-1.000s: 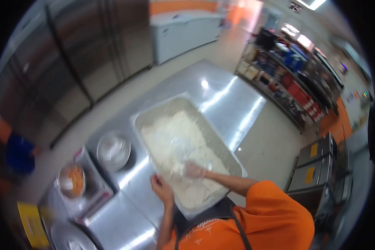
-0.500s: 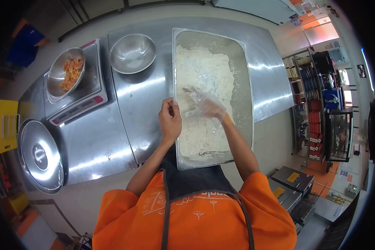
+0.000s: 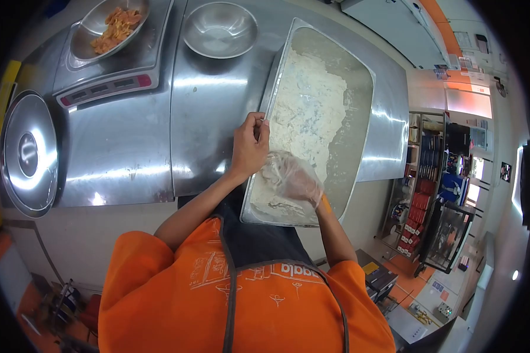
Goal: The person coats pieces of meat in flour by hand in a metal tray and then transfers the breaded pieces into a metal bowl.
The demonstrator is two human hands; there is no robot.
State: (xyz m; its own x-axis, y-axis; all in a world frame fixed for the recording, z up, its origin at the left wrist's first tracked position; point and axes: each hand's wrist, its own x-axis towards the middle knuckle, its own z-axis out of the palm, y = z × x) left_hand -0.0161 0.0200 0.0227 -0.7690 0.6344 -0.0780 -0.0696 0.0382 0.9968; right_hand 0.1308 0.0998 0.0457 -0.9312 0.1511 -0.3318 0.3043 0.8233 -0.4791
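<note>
A deep metal tray (image 3: 359, 141) holds a broad layer of white flour (image 3: 306, 100), with bare metal showing along its right side. My left hand (image 3: 251, 147) is bare and closed on the tray's left rim. Inside the near half of the tray, my right hand (image 3: 297, 179) wears a clear plastic glove dusted with flour. Its fingers point down into the flour near the left wall and are partly buried, so whether they grip anything cannot be made out.
On the steel table (image 3: 123, 135), a bowl of orange-coated meat pieces (image 3: 116, 30) stands on a digital scale (image 3: 109, 88). A second steel bowl (image 3: 220, 29) has only whitish traces inside. A large round metal lid or pan (image 3: 28, 153) lies at the left. Shelving (image 3: 421, 182) stands farther right.
My right hand has moved nearer to me within the flour, its fingers turning downward. My left hand stays on the rim. The view has shifted, and the tray appears more slanted.
</note>
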